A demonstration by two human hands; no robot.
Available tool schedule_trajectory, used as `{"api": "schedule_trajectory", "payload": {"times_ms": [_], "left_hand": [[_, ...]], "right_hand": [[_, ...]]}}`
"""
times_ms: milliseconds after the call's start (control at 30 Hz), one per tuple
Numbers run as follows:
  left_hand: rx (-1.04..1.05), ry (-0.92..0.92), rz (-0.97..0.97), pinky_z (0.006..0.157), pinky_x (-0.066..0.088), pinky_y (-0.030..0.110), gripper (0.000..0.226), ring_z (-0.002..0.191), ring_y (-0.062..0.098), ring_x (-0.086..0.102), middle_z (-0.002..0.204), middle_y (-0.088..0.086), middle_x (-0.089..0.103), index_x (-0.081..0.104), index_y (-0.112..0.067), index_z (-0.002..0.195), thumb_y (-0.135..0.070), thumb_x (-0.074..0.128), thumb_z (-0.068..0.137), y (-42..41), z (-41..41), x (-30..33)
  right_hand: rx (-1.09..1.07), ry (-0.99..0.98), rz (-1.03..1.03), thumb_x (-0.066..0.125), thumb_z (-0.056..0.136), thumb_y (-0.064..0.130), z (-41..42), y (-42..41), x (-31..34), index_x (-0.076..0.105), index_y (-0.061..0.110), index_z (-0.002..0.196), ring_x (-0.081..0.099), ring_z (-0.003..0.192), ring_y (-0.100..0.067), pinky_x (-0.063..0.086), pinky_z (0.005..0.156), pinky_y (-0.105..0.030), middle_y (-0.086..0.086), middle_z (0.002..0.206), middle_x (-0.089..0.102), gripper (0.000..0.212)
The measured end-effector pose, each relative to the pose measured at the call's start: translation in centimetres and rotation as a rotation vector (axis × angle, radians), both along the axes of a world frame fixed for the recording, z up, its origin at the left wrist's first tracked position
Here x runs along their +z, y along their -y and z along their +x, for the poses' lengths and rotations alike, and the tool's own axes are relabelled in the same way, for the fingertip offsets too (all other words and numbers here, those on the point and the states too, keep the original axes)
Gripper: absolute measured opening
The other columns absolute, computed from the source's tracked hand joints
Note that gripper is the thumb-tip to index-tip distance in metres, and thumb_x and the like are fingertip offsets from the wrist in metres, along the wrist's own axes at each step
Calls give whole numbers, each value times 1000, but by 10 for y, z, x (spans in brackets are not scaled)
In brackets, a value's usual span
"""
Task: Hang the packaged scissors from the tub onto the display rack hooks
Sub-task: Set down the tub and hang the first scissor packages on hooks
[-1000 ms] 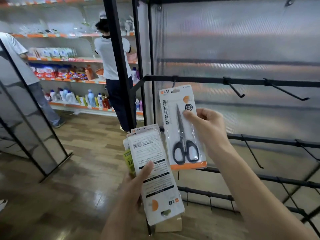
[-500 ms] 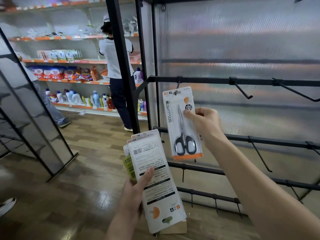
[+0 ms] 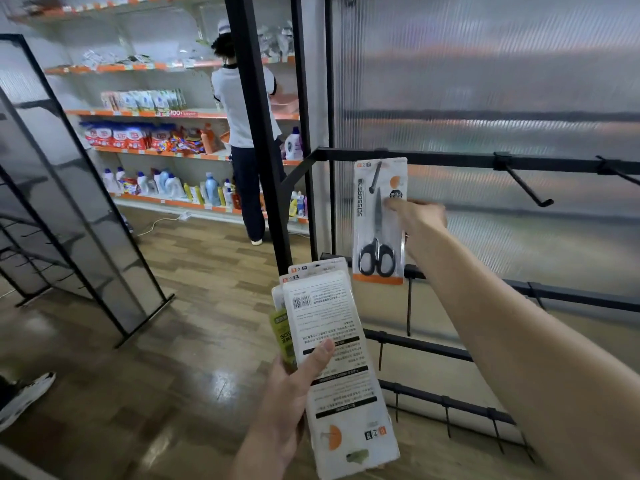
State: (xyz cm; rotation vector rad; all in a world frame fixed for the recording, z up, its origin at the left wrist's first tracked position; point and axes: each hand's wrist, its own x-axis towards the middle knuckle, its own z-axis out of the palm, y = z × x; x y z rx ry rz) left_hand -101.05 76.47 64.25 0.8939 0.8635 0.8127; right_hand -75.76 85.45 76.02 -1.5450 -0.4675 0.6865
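At rack's (image 3: 450, 157) top-left corner | scissors pack (image 3: 379, 221) hanging upright on hook (image 3: 375, 176), blades pointing up | right hand (image 3: 420, 216) touching it, grip blurred | left hand (image 3: 294, 386) gripping pack stack (image 3: 343, 368) | hook to right (image 3: 523, 183) standing free

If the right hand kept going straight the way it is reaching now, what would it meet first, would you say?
Most likely the hanging scissors pack: the right hand reaches toward the rack with its blurred fingertips at the card's right edge. Behind the pack lies the ribbed panel. Whether they touch is unclear.
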Motion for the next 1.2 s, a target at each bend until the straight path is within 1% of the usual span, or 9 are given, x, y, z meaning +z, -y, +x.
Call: {"api": "schedule_trajectory", "payload": {"times_ms": [200, 333, 433, 567, 633, 767, 900, 1067, 1200], "left_hand": [[14, -4, -25, 103, 56, 61, 54, 109, 37, 77, 118, 16, 79, 70, -13, 131, -25, 80, 80, 4, 1, 0], [18, 8, -60, 103, 56, 62, 50, 111, 40, 76, 121, 18, 78, 69, -13, 134, -24, 78, 86, 6, 3, -1], [1, 12, -68, 103, 55, 62, 50, 112, 40, 76, 121, 19, 78, 69, -13, 135, -27, 83, 89, 7, 7, -3], [2, 12, -99, 102, 56, 62, 51, 109, 41, 76, 118, 19, 79, 70, -13, 132, -28, 79, 85, 7, 16, -5], [13, 16, -113, 101, 57, 61, 51, 109, 41, 76, 118, 18, 79, 72, -13, 131, -29, 82, 84, 6, 21, -6], [-27, 30, -91, 104, 55, 64, 62, 114, 44, 74, 126, 19, 76, 70, -17, 136, -33, 90, 80, 3, 31, -7], [-52, 33, -76, 93, 60, 57, 57, 111, 44, 75, 123, 20, 77, 70, -14, 135, -35, 79, 83, 3, 39, -6], [-138, 53, -82, 89, 61, 51, 52, 111, 38, 76, 124, 16, 78, 67, -20, 138, -49, 61, 95, 12, 46, -5], [-140, 34, -121, 100, 57, 55, 55, 116, 36, 75, 128, 13, 76, 66, -23, 141, -56, 56, 99, 16, 45, -9]], "right_hand": [[65, 9, -16, 76, 92, 24, 9, -14, -1, 66, 8, 111, 68, 117, -31, 56, 93, -39, -13, 125, 70, 27], [2, 45, 3, 79, 90, 32, 0, 0, -10, 63, 15, 126, 64, 101, -20, 44, 87, -31, -4, 120, 67, 43], [17, 146, 16, 78, 90, 33, -13, 30, -26, 51, 17, 141, 53, 108, -17, 40, 86, -30, 0, 125, 56, 60], [176, 192, 41, 76, 91, 33, -42, 98, -50, 60, 21, 130, 65, 105, -13, 55, 92, -30, 6, 114, 67, 43], [262, 213, 21, 76, 89, 39, -59, 130, -64, 64, 25, 121, 69, 98, -8, 58, 85, -28, 8, 107, 71, 37], [387, 307, -129, 81, 77, 57, -83, 172, -85, 60, 35, 120, 67, 89, 6, 55, 66, -15, 16, 105, 70, 53], [373, 405, -153, 85, 82, 39, -89, 192, -96, 56, 40, 118, 61, 92, 12, 53, 67, -14, 19, 106, 66, 46], [280, 283, -88, 81, 88, 28, -86, 204, -103, 64, 33, 109, 70, 87, 0, 56, 68, -20, 18, 98, 75, 27], [207, 126, -24, 77, 91, 22, -85, 209, -107, 62, 24, 111, 74, 86, -6, 58, 67, -25, 11, 101, 78, 25]]}}
